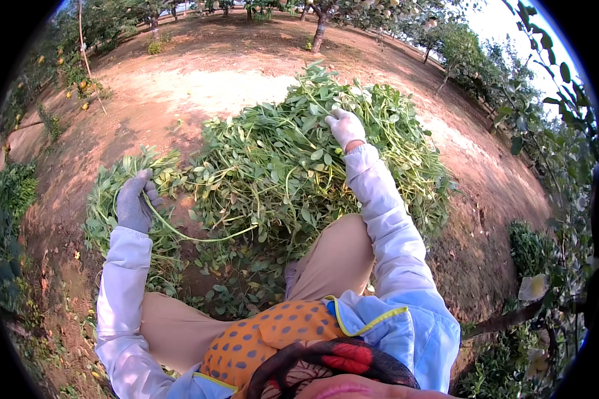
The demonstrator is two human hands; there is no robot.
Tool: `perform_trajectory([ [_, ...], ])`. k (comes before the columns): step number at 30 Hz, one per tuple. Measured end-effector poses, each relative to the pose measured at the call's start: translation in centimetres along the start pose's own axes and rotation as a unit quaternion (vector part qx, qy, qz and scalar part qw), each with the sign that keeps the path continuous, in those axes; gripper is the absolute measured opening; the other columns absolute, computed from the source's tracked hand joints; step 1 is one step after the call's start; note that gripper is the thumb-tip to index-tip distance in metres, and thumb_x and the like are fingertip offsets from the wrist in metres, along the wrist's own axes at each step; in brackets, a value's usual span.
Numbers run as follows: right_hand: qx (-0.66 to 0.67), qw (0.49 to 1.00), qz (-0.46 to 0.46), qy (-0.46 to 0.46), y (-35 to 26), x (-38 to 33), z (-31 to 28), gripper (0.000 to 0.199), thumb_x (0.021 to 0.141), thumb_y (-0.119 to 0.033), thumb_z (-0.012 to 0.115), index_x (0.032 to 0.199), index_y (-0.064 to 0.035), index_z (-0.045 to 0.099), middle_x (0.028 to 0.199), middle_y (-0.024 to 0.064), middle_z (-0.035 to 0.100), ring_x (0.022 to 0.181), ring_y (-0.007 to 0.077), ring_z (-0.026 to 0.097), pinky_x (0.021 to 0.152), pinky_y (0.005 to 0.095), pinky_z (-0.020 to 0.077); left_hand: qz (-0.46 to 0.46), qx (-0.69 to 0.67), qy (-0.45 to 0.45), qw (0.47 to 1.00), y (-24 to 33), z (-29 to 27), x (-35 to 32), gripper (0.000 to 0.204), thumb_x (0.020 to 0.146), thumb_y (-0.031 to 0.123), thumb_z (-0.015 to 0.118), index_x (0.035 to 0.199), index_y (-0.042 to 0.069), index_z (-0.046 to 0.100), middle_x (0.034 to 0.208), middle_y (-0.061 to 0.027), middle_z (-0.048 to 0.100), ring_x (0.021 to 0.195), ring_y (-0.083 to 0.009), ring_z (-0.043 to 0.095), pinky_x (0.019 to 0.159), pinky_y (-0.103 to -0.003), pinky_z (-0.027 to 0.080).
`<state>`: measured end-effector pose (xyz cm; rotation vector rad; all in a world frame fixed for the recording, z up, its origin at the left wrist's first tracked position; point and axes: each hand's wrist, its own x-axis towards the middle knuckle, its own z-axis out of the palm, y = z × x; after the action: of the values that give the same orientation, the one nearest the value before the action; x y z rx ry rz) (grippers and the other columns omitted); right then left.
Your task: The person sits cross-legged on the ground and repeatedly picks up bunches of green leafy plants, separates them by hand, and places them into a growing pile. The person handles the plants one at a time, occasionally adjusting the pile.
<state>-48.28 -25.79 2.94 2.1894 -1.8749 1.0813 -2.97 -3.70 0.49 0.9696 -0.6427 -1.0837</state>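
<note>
A big heap of cut leafy green plants (266,159) with long pale stems lies on the ground in front of my knees. My left hand (137,203), in a grey glove, is closed around a long green stem (180,233) that curves down and right toward the heap. Beside that hand is a smaller bunch of the same greens (103,193). My right hand (345,128), in a whitish glove, reaches to the upper part of the heap. Its fingers are pinched on stems there, partly hidden by leaves.
Reddish-brown bare soil (206,40) surrounds the heap. Loose leaves (236,296) lie between my legs. Behind stands a tree trunk (320,32). Yellow-orange fruit (82,85) hangs at the left. Leafy branches (559,166) come close on the right.
</note>
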Motion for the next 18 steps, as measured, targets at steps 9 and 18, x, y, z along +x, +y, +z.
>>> perform_trajectory([
  [9,0.529,0.762,0.109,-0.357,-16.4,-10.2,6.6,0.020,0.096,-0.021,0.058,0.109,-0.0064,0.062,0.075,-0.0011,0.061,0.058,0.0050,0.052,0.053,0.0210,0.0455,-0.067,0.009,-0.075,0.995,-2.1,1.3,-0.5,0.025,0.093,0.015,0.061,0.114,0.001,0.057,0.089,-0.0068,0.060,0.070,-0.0170,0.062,0.058,-0.030,0.056],
  [18,0.475,0.785,-0.115,-0.380,-22.4,-17.3,7.3,0.027,0.087,-0.011,0.065,0.114,-0.0054,0.066,0.085,0.0069,0.069,0.076,0.0138,0.061,0.074,0.0284,0.0489,-0.008,-0.103,-0.024,0.994,-3.1,3.5,0.7,0.028,0.094,0.008,0.053,0.119,-0.006,0.052,0.111,-0.0216,0.060,0.091,-0.0311,0.066,0.080,-0.043,0.059],
])
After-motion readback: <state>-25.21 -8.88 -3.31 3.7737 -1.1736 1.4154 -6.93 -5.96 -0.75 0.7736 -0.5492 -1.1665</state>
